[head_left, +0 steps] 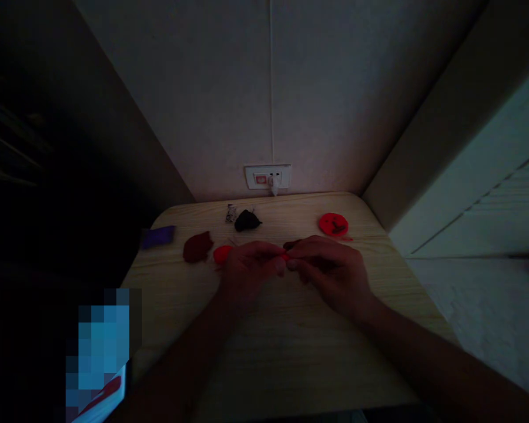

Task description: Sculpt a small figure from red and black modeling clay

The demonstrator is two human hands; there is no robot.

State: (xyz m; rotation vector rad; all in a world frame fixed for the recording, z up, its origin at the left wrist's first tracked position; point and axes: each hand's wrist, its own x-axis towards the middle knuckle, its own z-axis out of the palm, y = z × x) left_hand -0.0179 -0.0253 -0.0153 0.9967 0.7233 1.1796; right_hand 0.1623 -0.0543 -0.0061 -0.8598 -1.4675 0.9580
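Observation:
Above the wooden table, my left hand (251,265) and my right hand (335,267) meet with fingertips pinched on a small piece of red clay (285,255). Fingers hide most of that piece. Just behind the right fingers shows a dark brown bit (291,244). A brighter red lump of clay (223,254) lies beside my left hand, partly covered by it. Left of it is a dark red-brown lump (197,247). Beyond my right hand rests a flat red clay disc (334,224) with dark pieces on top, and a thin red strip (346,239) lies near it.
A black lump (247,221) and a small patterned wrapper (231,213) lie toward the back of the table (268,364). At the left edge is a purple packet (157,237). The wall holds a socket (268,177) with a plug. A lit, blurred-out screen (103,346) glows lower left.

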